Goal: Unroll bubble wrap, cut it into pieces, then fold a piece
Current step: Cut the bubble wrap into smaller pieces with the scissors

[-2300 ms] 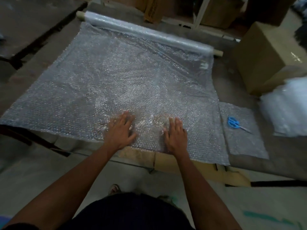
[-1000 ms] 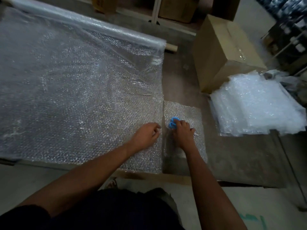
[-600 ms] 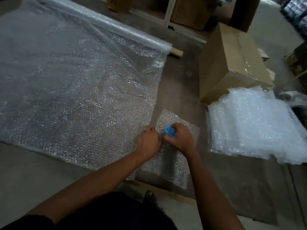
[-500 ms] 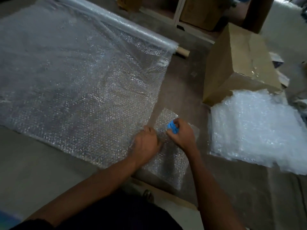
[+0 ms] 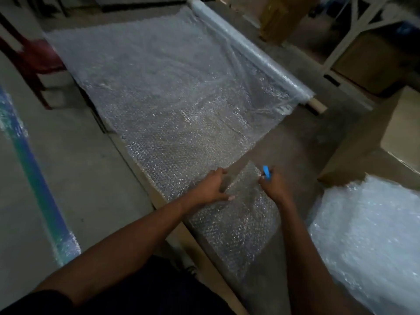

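Observation:
A wide sheet of bubble wrap (image 5: 172, 96) lies unrolled over the low table, running back to its roll (image 5: 252, 51) at the far edge. A small cut piece (image 5: 241, 221) lies beside the sheet's near right corner. My left hand (image 5: 210, 187) rests on the sheet's corner, fingers spread and thumb reaching onto the small piece. My right hand (image 5: 271, 186) grips the blue-handled scissors (image 5: 266, 172), lifted just above the small piece; the blades are hidden by the hand.
A stack of cut bubble wrap pieces (image 5: 368, 237) lies at the right. A cardboard box (image 5: 377, 144) stands behind it. A white shelf frame (image 5: 354, 30) with boxes is at the back right, a dark red chair (image 5: 29, 62) at the left.
My hands left the middle of the sheet and moved to its right corner. My right hand picked the scissors up off the small piece. The view has swung round.

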